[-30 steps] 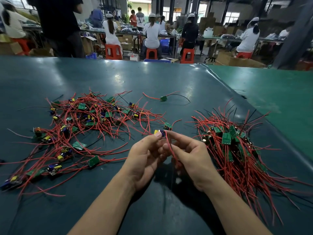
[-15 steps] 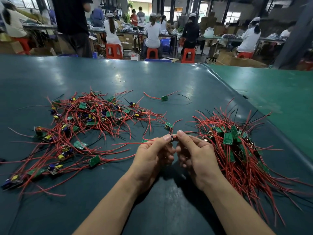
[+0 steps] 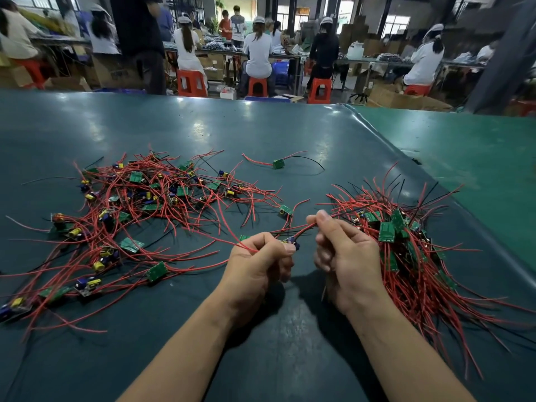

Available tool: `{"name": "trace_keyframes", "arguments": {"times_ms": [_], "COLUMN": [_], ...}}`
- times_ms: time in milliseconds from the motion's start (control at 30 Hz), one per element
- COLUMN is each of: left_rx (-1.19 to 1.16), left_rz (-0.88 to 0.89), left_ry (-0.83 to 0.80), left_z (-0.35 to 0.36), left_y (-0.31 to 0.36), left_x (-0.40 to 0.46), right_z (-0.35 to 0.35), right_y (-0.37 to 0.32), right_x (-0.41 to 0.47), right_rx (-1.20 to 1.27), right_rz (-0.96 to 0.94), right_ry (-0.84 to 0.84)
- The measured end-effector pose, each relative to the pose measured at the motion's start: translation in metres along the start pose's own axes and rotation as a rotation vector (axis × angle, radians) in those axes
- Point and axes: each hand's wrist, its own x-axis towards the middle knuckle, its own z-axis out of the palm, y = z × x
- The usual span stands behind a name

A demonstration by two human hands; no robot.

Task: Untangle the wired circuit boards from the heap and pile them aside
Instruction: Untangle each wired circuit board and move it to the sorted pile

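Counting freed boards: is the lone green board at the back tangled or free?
Free: the small green circuit board lies apart from the tangled red-wired heap.

Dark teal table [image 3: 261,134], glossy. Tangled heap [image 3: 150,204] of red-wired boards lies left of the grip. Sorted pile [image 3: 406,242] lies right of it, touching the right hand's side. One stray board [image 3: 278,163] lies beyond the grip, apart from both.

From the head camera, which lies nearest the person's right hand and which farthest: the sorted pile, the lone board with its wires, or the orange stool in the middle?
From the right hand:
1. Sorted pile, just to its right on the table.
2. Lone board, farther back on the table, slightly left.
3. Orange stool, beyond the table's far edge.
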Motion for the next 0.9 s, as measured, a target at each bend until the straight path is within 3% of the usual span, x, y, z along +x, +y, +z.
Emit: {"name": "trace_keyframes", "arguments": {"times_ms": [200,367,600,733,833,900], "left_rx": [0.017,-0.017,-0.051,-0.131,-0.008,0.049], "left_rz": [-0.022,-0.025,-0.014,0.038,0.058,0.044], "left_ry": [-0.016,-0.061,-0.007,0.064,0.008,-0.024], "left_z": [0.001,0.0,-0.003,-0.006,-0.005,-0.005], "left_y": [0.003,0.004,0.006,0.004,0.0,-0.001], "left_x": [-0.004,-0.004,-0.003,0.003,0.002,0.001], "right_z": [-0.007,-0.011,-0.016,-0.009,-0.001,0.001], "right_y": [-0.01,-0.005,-0.006,-0.001,0.006,0.008], "right_x": [0.012,0.009,0.011,0.005,-0.004,-0.008], "right_rx": [0.164,-0.105,-0.066,-0.067,-0.219,-0.257], "right_rz": [-0.002,-0.173,-0.254,-0.049,0.087,0.121], "right_ry": [0.139,0.211,0.342,0.157,-0.083,-0.14]}}
